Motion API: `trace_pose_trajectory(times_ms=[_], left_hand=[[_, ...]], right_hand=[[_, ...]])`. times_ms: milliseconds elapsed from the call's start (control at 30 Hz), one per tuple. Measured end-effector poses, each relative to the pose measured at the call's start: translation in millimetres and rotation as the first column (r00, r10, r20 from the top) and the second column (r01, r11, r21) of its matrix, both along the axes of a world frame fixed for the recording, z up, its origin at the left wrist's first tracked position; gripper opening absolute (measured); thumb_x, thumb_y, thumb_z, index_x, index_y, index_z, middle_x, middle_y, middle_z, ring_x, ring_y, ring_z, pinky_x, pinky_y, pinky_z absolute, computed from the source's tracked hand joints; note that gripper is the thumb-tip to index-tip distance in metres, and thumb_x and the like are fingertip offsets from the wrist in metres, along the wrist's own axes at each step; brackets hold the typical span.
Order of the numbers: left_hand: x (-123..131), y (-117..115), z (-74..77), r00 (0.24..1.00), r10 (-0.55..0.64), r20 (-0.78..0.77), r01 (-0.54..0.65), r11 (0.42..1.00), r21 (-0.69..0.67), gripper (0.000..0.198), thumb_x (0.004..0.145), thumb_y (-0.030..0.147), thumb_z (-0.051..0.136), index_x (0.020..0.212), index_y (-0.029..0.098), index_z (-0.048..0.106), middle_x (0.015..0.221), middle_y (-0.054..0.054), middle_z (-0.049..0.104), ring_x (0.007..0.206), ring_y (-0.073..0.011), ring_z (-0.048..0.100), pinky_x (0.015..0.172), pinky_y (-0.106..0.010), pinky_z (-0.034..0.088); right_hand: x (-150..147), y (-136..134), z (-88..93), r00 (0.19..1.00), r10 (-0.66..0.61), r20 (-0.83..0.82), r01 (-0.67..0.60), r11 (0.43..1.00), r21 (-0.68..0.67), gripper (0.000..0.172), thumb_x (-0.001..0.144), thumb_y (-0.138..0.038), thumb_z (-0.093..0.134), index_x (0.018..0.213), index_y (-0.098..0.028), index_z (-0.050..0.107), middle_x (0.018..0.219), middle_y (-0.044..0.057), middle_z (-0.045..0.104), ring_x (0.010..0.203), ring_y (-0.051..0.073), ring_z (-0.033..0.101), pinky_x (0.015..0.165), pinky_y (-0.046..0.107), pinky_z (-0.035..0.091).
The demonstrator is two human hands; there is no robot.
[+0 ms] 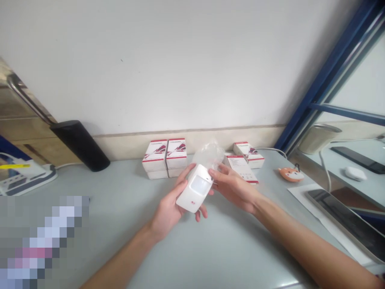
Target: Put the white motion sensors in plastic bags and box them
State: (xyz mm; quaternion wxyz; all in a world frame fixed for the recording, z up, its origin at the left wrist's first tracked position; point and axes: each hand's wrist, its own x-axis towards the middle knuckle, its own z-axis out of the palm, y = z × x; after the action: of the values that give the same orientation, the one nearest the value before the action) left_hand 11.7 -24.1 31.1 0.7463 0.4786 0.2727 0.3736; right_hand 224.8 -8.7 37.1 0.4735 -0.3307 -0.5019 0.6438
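A white motion sensor (pixel 192 199) with a pale rectangular lens is held up over the table, tilted to the right. My left hand (pixel 168 206) is closed around its lower left side, some fingertips showing beyond its right edge. At the sensor's upper right corner, my right hand (pixel 233 184) grips with the thumb on the front; its other fingers are partly hidden behind. Just past the sensor lies a crumpled clear plastic bag (pixel 207 152), close to both hands. Whether the right fingers touch the bag I cannot tell.
Two red-and-white boxes (pixel 155 158) stand against the wall. A flat box (pixel 240 168) and another small box (pixel 251 154) lie behind my right hand. An orange animal-faced case (pixel 291 174) and a dark phone-like device (pixel 345 220) are at right; a black cylinder (pixel 81 144) leans at left.
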Motion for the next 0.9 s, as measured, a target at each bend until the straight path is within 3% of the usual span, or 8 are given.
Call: trace_pose_trajectory(times_ms=[100, 200, 367, 467, 567, 700, 800, 900], left_hand=[[1.6, -1.4, 0.3, 0.997, 0.064, -0.032, -0.063, 0.997, 0.032, 0.051, 0.105, 0.050, 0.044, 0.150, 0.034, 0.027, 0.120, -0.012, 0.074, 0.072, -0.0297, 0.076, 0.067, -0.041, 0.053], [2.9, -1.1, -0.4, 0.990, 0.129, -0.050, -0.128, 0.991, 0.030, 0.045, 0.104, 0.048, 0.047, 0.142, 0.031, 0.028, 0.110, -0.009, 0.075, 0.071, -0.0300, 0.077, 0.068, -0.041, 0.054], [1.8, 1.8, -1.2, 0.990, 0.137, -0.037, -0.138, 0.990, -0.007, 0.040, 0.103, 0.049, 0.050, 0.135, 0.025, 0.045, 0.110, -0.008, 0.074, 0.074, -0.0261, 0.075, 0.071, -0.038, 0.054], [1.1, 3.2, -3.7, 0.992, 0.118, -0.035, -0.119, 0.993, -0.019, 0.044, 0.103, 0.057, 0.048, 0.129, 0.022, 0.053, 0.109, -0.009, 0.073, 0.072, -0.0227, 0.072, 0.068, -0.036, 0.054], [1.2, 5.2, -8.0, 0.991, 0.119, -0.060, -0.121, 0.992, -0.030, 0.046, 0.101, 0.059, 0.054, 0.132, 0.024, 0.057, 0.110, -0.009, 0.074, 0.080, -0.0233, 0.073, 0.072, -0.036, 0.056], [0.2, 12.1, -13.6, 0.977, 0.192, -0.097, -0.184, 0.979, 0.083, 0.044, 0.099, 0.053, 0.064, 0.135, 0.028, 0.062, 0.141, -0.007, 0.068, 0.126, -0.0281, 0.066, 0.103, -0.039, 0.052], [-3.3, 17.7, -15.3, 0.958, 0.220, -0.183, -0.172, 0.954, 0.246, 0.044, 0.097, 0.051, 0.068, 0.131, 0.024, 0.068, 0.143, -0.009, 0.068, 0.137, -0.0315, 0.059, 0.114, -0.042, 0.045], [-7.6, 20.1, -14.9, 0.935, 0.268, -0.231, -0.180, 0.923, 0.341, 0.055, 0.091, 0.045, 0.077, 0.140, 0.025, 0.062, 0.148, -0.009, 0.065, 0.142, -0.0328, 0.056, 0.118, -0.043, 0.042]], right_hand=[[-0.5, -0.3, -1.3, 0.999, 0.036, -0.035, -0.038, 0.998, -0.056, 0.055, 0.087, -0.046, 0.083, 0.133, -0.028, 0.059, 0.121, 0.007, 0.070, 0.096, 0.022, 0.064, 0.089, 0.040, 0.051], [-2.0, -3.7, -0.2, 0.997, 0.036, 0.062, -0.034, 0.999, -0.033, 0.057, 0.087, -0.046, 0.084, 0.136, -0.030, 0.059, 0.127, 0.007, 0.071, 0.108, 0.025, 0.066, 0.101, 0.044, 0.049], [-3.9, -9.6, 1.0, 0.986, 0.109, 0.127, -0.108, 0.994, -0.013, 0.074, 0.087, -0.052, 0.082, 0.148, -0.028, 0.048, 0.100, 0.005, 0.076, 0.090, 0.027, 0.073, 0.102, 0.055, 0.051], [-5.2, -9.5, 0.7, 0.976, 0.139, 0.165, -0.148, 0.988, 0.044, 0.068, 0.093, -0.056, 0.073, 0.148, -0.025, 0.048, 0.088, 0.004, 0.076, 0.087, 0.027, 0.074, 0.101, 0.057, 0.052], [-6.9, -7.3, -0.2, 0.974, 0.003, 0.227, -0.045, 0.983, 0.180, 0.054, 0.094, -0.053, 0.073, 0.137, -0.024, 0.057, 0.109, 0.009, 0.077, 0.107, 0.029, 0.072, 0.102, 0.052, 0.053], [-6.5, -3.2, -4.0, 0.928, -0.228, 0.295, 0.114, 0.927, 0.358, 0.055, 0.087, -0.047, 0.082, 0.133, -0.025, 0.061, 0.129, 0.009, 0.072, 0.120, 0.029, 0.067, 0.102, 0.046, 0.054], [-3.1, 0.8, -7.9, 0.875, -0.303, 0.377, 0.121, 0.892, 0.436, 0.062, 0.085, -0.045, 0.084, 0.139, -0.025, 0.059, 0.123, 0.008, 0.073, 0.113, 0.028, 0.068, 0.098, 0.045, 0.055], [0.5, 4.9, -11.4, 0.849, -0.273, 0.453, 0.037, 0.885, 0.464, 0.061, 0.088, -0.041, 0.081, 0.141, -0.025, 0.057, 0.123, 0.008, 0.073, 0.111, 0.027, 0.068, 0.097, 0.044, 0.054]])
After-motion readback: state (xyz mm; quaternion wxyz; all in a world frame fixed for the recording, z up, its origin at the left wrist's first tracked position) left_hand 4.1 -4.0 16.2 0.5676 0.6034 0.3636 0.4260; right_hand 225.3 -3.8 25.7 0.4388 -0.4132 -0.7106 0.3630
